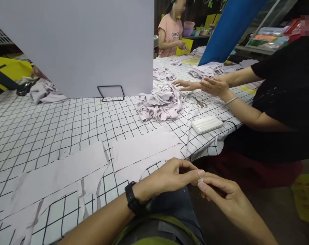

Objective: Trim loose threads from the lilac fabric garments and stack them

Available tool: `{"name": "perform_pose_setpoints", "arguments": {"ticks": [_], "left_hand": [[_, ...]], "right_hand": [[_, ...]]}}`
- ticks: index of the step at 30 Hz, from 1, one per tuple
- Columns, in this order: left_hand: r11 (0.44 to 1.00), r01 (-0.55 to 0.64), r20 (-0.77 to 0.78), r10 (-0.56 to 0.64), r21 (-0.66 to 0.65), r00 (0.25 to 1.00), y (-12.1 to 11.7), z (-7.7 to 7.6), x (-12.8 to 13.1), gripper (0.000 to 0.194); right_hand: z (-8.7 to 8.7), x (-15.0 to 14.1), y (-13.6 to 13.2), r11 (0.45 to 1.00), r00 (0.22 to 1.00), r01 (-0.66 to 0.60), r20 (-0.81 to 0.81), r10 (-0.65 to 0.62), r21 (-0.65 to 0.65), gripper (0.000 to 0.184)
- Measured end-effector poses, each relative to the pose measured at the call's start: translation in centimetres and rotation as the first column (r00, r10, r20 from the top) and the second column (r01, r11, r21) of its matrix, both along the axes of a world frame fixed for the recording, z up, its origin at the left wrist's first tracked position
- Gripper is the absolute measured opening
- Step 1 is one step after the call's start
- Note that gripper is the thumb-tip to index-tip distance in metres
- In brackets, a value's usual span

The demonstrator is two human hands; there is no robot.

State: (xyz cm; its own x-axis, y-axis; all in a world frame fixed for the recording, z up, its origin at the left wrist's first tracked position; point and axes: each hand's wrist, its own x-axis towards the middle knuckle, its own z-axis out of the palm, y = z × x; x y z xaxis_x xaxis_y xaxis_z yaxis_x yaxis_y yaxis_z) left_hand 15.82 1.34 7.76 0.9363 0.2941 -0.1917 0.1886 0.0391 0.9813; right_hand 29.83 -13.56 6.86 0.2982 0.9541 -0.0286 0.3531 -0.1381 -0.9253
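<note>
My left hand (169, 177), with a black watch on its wrist, meets my right hand (220, 194) over my lap, just off the table's edge. The fingertips of both hands pinch together around something tiny and pale that I cannot make out. Flat pale lilac fabric pieces (141, 149) lie on the checked tablecloth (42, 129) right in front of my hands. More flat lilac cut pieces (57, 177) lie to the left.
A crumpled heap of lilac fabric (160, 102) sits mid-table. A person in black at the right reaches toward it, with scissors (201, 104) and a white case (206, 124) nearby. A grey board (75, 44) stands upright at the back. Another person in pink stands far behind.
</note>
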Motion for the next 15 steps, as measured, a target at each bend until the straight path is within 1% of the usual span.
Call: {"name": "perform_pose_setpoints", "arguments": {"ticks": [2, 4, 8, 10, 11, 12, 13, 15], "left_hand": [[0.990, -0.024, 0.006, 0.025, -0.136, 1.000, 0.1, 0.0, -0.3, 0.037], [0.971, -0.068, -0.018, 0.066, -0.230, 0.998, 0.5, -0.2, -0.6, 0.037], [0.917, -0.095, -0.075, 0.071, -0.389, 0.995, 1.1, -0.7, -1.2, 0.026], [0.896, -0.105, -0.070, 0.083, -0.432, 0.994, 1.1, -1.1, -1.4, 0.026], [0.896, -0.117, -0.064, 0.098, -0.428, 0.993, 1.0, -1.2, -1.5, 0.026], [0.908, -0.129, -0.054, 0.118, -0.398, 0.992, 0.9, -1.4, -1.5, 0.024], [0.929, -0.144, -0.038, 0.140, -0.341, 0.989, 0.8, -1.5, -1.6, 0.021], [0.969, -0.192, -0.006, 0.194, -0.155, 0.981, 0.6, -1.5, -1.6, 0.011]], "right_hand": [[0.0, -0.2, 0.3, 0.998, 0.999, -0.048, 0.021, 0.049, -0.041, 0.029], [0.0, -0.2, 0.5, 0.994, 0.996, -0.077, 0.047, 0.081, -0.083, 0.030], [-0.2, -0.1, 0.8, 0.986, 0.995, -0.085, 0.048, 0.093, -0.145, 0.029], [-0.2, -0.2, 1.0, 0.980, 0.996, -0.088, 0.014, 0.092, -0.179, 0.027], [-0.2, -0.2, 1.1, 0.976, 0.996, -0.090, -0.005, 0.091, -0.196, 0.028], [-0.2, -0.3, 1.2, 0.973, 0.996, -0.090, -0.021, 0.087, -0.212, 0.030], [-0.3, -0.3, 1.3, 0.971, 0.996, -0.085, -0.032, 0.080, -0.225, 0.032], [-0.4, -0.3, 1.5, 0.967, 0.997, -0.075, -0.038, 0.068, -0.242, 0.034]]}}
